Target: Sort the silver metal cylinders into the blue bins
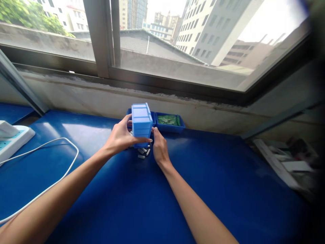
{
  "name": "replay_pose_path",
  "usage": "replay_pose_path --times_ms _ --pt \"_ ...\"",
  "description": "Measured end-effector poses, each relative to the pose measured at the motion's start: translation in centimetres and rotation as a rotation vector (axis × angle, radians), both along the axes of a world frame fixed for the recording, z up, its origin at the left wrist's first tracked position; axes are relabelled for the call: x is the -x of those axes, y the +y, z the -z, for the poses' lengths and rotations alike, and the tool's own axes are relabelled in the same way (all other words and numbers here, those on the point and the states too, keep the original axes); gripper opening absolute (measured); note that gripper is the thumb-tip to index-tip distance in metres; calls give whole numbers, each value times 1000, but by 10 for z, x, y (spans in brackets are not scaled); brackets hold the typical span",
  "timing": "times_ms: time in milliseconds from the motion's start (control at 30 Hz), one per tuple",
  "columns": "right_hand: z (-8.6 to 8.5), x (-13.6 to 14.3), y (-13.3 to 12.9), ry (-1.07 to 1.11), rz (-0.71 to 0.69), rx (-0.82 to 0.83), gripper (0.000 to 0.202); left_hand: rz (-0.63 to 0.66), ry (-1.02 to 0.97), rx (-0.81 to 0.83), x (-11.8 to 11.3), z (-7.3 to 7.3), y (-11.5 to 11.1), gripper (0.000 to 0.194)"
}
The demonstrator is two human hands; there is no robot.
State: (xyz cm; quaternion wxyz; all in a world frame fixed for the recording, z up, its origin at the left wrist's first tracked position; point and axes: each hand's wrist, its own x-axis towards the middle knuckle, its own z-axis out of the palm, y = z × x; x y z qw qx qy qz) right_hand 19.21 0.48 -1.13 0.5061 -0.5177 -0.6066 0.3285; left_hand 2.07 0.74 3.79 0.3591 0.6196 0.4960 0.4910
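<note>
My left hand (122, 136) grips a light blue plastic bin (141, 121), its fingers behind and its thumb across the near side. The bin is tipped, with its ribbed outside towards me and its opening hidden. Several small grey and white pieces (142, 151) lie on the blue tabletop (132, 189) just below it. My right hand (159, 146) is beside the bin's lower right, fingers curled in; what they hold, if anything, is hidden.
A dark blue bin (170, 128) with green packets stands by the wall, and another is partly hidden behind the held bin. At the left are a white power strip (17, 140) and a white cable (62, 176). Window frames (165, 81) rise behind.
</note>
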Motion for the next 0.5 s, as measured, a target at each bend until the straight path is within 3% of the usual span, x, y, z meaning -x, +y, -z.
replay_pose_path --times_ms 133,367,500 --pt "-2 2 0 -103 -71 -43 47 31 174 -18 3 6 2 101" --pt "7 4 4 -217 -105 -134 34 41 216 -91 2 2 4 103" --pt "8 4 4 -259 -106 -158 32 15 255 -103 5 8 8 110"
